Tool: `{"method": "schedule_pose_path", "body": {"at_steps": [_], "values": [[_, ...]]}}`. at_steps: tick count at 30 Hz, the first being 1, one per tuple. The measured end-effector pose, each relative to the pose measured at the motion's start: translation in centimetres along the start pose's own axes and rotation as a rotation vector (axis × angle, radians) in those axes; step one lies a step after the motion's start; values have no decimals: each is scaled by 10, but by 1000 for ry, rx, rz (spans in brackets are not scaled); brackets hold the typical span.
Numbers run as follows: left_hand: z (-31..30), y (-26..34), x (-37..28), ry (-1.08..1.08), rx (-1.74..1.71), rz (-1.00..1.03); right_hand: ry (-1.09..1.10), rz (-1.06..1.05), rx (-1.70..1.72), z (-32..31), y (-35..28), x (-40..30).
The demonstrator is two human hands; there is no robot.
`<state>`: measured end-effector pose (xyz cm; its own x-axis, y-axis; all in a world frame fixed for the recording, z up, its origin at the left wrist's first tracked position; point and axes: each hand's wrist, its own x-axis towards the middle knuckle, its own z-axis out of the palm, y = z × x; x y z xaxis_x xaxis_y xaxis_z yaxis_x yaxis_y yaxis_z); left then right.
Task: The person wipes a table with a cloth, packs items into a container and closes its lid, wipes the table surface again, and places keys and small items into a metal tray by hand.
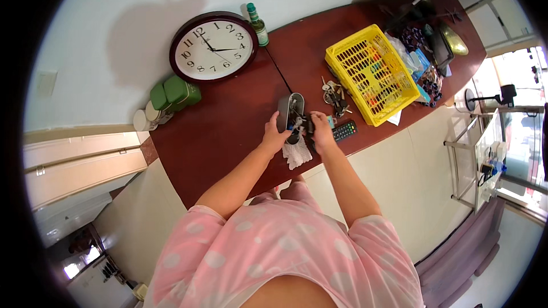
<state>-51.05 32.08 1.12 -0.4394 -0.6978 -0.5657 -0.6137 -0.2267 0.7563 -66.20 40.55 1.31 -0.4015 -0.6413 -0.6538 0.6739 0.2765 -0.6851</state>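
On the dark red tabletop, a grey oblong container (284,109) holds a jumble of small items, some dark and some shiny. My left hand (272,135) grips its left side, with the thumb over the near end. At the right side of the container my right hand (320,127) holds a small dark object (309,125), too blurred to name. A crumpled white cloth or tissue (297,154) lies at the container's near end. Just right of my right hand are a black remote control (345,130) and, farther back, a bunch of keys (336,96).
A yellow plastic basket (372,75) stands to the right, with bags and clutter (421,66) beyond it. Against the wall are a round clock (214,57), a green-capped bottle (258,25), green containers (175,93) and white-lidded jars (147,117). The table's front edge (257,188) is close to my body.
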Motion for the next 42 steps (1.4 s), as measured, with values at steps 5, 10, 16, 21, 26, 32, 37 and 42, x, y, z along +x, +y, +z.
{"method": "schedule_pose_path", "body": {"at_steps": [5, 10, 16, 21, 26, 32, 37, 42], "values": [[0, -1, 1, -2, -9, 10, -14, -277, -111, 31, 25, 15], [3, -13, 11, -13, -40, 28, 92, -783, -771, 29, 27, 13], [6, -39, 25, 10, -53, 38, -7, -1018, -1353, 19, 7, 2], [-1, -37, 24, -103, -283, -60, -255, -737, -1060, 23, -5, -5], [-3, -27, 15, -101, -277, -61, -292, -539, -859, 16, -2, 4], [-8, -13, 5, -158, -324, -61, -181, -990, -1375, 24, -5, -7], [1, -32, 15, -190, -263, 33, 70, -978, -1482, 32, 8, 0], [-3, -29, 13, -129, -333, -4, -45, -1028, -1293, 25, -1, -7]]}}
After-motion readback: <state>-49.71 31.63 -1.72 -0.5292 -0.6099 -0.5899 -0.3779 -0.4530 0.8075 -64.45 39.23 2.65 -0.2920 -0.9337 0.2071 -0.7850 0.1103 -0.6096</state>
